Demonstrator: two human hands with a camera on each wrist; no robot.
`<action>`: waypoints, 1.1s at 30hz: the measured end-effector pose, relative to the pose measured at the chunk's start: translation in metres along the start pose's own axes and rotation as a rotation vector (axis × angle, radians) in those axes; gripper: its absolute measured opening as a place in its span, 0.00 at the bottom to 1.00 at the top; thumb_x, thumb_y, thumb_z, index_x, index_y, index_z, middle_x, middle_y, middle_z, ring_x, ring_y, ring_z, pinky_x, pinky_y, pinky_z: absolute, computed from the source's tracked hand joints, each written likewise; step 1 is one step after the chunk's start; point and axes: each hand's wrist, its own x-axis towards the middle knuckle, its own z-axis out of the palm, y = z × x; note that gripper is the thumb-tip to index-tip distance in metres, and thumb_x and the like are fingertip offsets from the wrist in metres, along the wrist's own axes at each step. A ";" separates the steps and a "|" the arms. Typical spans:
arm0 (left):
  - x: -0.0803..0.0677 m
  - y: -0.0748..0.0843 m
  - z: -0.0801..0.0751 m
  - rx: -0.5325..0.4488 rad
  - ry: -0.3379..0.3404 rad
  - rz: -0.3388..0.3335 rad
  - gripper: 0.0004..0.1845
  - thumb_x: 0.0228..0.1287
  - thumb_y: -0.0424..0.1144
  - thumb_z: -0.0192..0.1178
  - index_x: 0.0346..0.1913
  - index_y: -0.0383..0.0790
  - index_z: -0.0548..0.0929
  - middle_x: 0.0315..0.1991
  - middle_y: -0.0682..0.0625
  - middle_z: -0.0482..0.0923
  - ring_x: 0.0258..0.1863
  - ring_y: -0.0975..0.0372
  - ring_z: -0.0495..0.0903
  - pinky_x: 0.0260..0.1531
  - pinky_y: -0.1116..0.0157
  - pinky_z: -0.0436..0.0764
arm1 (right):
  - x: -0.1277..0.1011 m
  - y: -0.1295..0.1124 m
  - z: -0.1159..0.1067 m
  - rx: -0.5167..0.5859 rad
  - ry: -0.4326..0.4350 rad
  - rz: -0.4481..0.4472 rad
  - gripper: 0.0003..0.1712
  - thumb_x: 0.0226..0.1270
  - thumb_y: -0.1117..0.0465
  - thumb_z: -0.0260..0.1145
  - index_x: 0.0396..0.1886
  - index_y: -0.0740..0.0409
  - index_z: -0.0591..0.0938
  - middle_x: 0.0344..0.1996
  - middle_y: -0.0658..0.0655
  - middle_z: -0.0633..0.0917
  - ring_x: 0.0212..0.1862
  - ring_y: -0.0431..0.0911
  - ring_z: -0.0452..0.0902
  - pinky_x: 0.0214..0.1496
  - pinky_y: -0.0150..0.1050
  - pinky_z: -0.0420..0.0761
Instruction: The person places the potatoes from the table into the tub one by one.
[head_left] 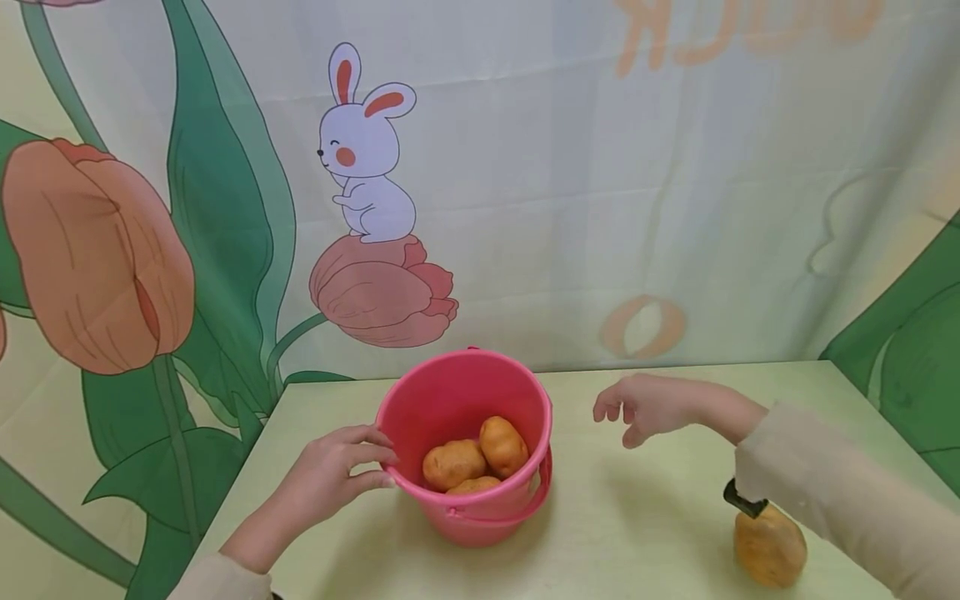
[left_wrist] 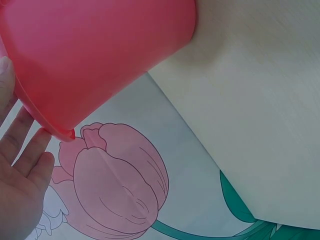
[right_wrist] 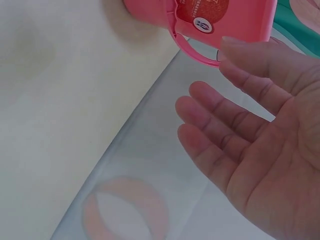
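Buckets: I count one pink bucket (head_left: 465, 417) on the bench (head_left: 637, 517).
Potatoes inside it: I see three (head_left: 480, 462).
Potatoes outside it: one (head_left: 768, 546), near my right sleeve.
Hands: two, left (head_left: 333, 471) and right (head_left: 648, 406).

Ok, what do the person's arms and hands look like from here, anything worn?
Both hands are bare: no gloves, and no rings or watch that these views show. The left hand comes out of a pale beige sleeve, of which only the cuff shows. The right hand has a matching beige long sleeve, loose and plain. No markings show on either.
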 end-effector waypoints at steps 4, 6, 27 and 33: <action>0.001 0.001 0.000 0.000 -0.002 -0.003 0.13 0.40 0.46 0.68 0.34 0.51 0.85 0.39 0.57 0.78 0.43 0.63 0.76 0.39 0.64 0.80 | -0.001 0.008 0.004 0.010 -0.001 -0.006 0.17 0.49 0.66 0.66 0.41 0.52 0.77 0.37 0.50 0.77 0.40 0.44 0.71 0.38 0.36 0.74; 0.001 0.002 0.000 -0.002 -0.004 -0.005 0.13 0.41 0.46 0.68 0.34 0.50 0.85 0.39 0.57 0.78 0.43 0.62 0.76 0.39 0.64 0.80 | -0.003 0.012 0.006 0.016 -0.004 0.000 0.18 0.49 0.66 0.66 0.42 0.52 0.76 0.38 0.50 0.77 0.41 0.45 0.71 0.39 0.37 0.74; 0.003 0.002 0.002 -0.015 -0.008 -0.037 0.13 0.41 0.45 0.68 0.35 0.54 0.84 0.39 0.58 0.78 0.43 0.63 0.76 0.38 0.65 0.80 | -0.018 0.056 0.034 0.115 0.027 0.031 0.23 0.45 0.66 0.67 0.46 0.55 0.77 0.46 0.53 0.77 0.50 0.57 0.69 0.45 0.45 0.73; 0.005 0.002 0.002 -0.022 -0.024 -0.057 0.13 0.41 0.45 0.68 0.35 0.54 0.84 0.39 0.58 0.78 0.43 0.63 0.76 0.37 0.66 0.81 | -0.025 0.074 0.042 0.107 0.085 0.008 0.27 0.43 0.63 0.69 0.48 0.61 0.75 0.47 0.58 0.77 0.48 0.57 0.70 0.44 0.46 0.73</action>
